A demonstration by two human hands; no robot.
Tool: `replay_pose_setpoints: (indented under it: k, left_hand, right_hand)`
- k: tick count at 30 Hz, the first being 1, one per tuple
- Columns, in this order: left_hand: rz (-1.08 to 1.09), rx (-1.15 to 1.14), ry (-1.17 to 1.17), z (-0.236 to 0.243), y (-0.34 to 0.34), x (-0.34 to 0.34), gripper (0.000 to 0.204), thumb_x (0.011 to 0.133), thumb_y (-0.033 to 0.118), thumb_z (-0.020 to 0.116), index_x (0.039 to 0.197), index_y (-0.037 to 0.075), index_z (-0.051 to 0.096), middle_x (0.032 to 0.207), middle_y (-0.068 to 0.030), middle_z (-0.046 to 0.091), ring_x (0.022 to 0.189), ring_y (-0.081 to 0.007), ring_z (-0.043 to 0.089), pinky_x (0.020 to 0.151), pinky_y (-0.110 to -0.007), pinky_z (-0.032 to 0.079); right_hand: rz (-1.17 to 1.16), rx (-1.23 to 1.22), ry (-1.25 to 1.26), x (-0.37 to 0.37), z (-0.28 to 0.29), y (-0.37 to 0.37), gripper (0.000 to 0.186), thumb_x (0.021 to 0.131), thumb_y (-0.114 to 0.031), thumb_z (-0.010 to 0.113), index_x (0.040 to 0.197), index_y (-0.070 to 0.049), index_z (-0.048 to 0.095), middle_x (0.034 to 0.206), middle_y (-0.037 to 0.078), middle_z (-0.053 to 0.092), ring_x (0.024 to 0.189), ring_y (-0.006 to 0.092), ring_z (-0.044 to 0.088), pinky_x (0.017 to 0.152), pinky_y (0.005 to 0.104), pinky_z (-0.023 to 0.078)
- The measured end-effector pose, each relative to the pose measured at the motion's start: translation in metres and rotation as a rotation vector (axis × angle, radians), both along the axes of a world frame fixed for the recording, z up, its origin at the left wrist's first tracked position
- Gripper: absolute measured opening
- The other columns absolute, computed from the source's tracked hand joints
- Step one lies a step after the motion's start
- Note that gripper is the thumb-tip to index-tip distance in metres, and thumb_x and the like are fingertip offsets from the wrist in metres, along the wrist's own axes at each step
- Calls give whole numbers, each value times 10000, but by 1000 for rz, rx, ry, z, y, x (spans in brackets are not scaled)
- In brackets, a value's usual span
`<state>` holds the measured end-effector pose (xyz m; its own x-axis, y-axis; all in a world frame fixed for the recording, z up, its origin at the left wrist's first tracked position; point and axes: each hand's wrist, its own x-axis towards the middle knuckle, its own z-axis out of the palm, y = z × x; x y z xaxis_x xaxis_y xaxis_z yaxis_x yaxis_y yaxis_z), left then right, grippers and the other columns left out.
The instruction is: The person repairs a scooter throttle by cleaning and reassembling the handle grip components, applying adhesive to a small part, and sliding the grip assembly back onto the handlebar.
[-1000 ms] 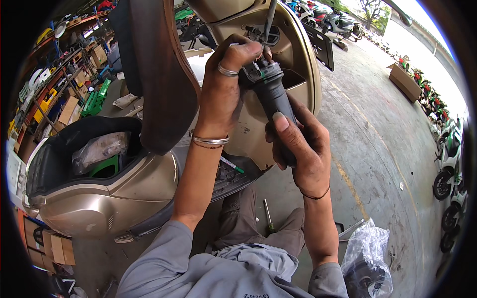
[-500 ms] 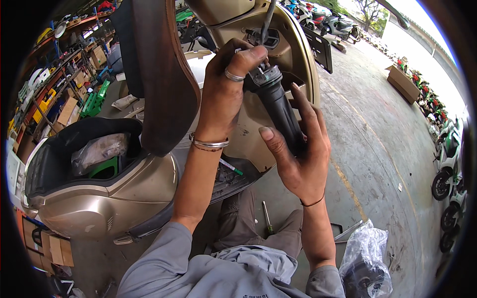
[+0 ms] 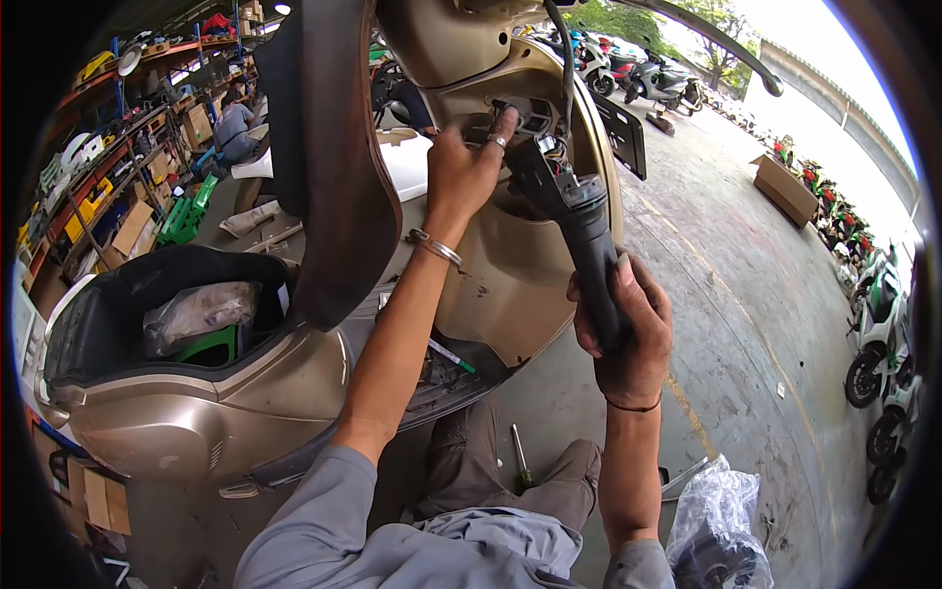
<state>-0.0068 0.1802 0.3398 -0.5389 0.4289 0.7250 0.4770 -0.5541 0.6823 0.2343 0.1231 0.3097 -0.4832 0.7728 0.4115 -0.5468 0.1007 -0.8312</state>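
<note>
A black rubber handlebar grip (image 3: 592,257) slants down to the right in front of the gold scooter's front panel (image 3: 496,280). My right hand (image 3: 636,319) is wrapped round its lower end. At the grip's upper end a dark switch housing (image 3: 542,175) shows small wires (image 3: 555,147) in its opened side, and a black cable (image 3: 565,69) hangs down to it. My left hand (image 3: 469,172) is apart from the grip, to its upper left. Its thumb points up and its fingers are curled near a dark part by the panel; what they hold is mostly hidden.
A brown curved seat (image 3: 329,167) stands raised at left, above the open storage bin (image 3: 88,319). On the floor lie a screwdriver (image 3: 520,456) and a plastic-wrapped part (image 3: 716,530). A green-capped marker (image 3: 453,356) rests on the footboard. Parked scooters (image 3: 868,344) line the right side.
My left hand has left the housing and moved left of it. My right hand has closed round the grip, which is now lower and farther right, its housing's wired side showing.
</note>
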Motion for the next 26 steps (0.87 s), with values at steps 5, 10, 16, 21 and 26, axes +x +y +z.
replay_pose_setpoints:
  k: [5,10,16,21,26]
  left_hand:
    - [312,-233,316,17,25,-18,491,813,452,747,948,-15,679,889,-195,693,863,-372,674,767,-419,523]
    - [431,-104,552,14,31,-11,410,814,230,732,1119,-18,616,1090,-204,635,984,-409,628,833,-467,510]
    - [339,-47,516,5,24,-23,549,881,468,685,1164,2,624,1091,-222,644,1006,-411,631,862,-456,505]
    - [-156,-183,113,-13,-25,-12,406,943,323,667,1122,-41,648,1066,-163,705,991,-201,680,823,-302,513]
    - [-397,-91,-163,-22,-47,-8,392,909,162,665,1258,-8,607,1316,-105,565,1288,-192,443,1077,-320,273]
  right_hand:
    - [-81,56,-77,-11,3,-8,483,978,-326,544,1205,101,550,804,135,623,456,82,461,388,207,309]
    - [-91,62,-111,-8,2,-3,505,971,-318,555,1248,104,540,810,134,629,465,86,470,393,206,315]
    - [-57,37,-91,-7,3,1,480,955,-302,610,1241,81,568,822,111,642,513,82,497,428,209,336]
    - [-1,30,-117,-15,0,6,535,928,-297,645,1261,107,534,825,127,640,510,99,509,426,213,345]
    - [121,57,-269,-16,2,12,637,862,-271,767,1356,42,514,971,90,655,720,116,597,605,251,475]
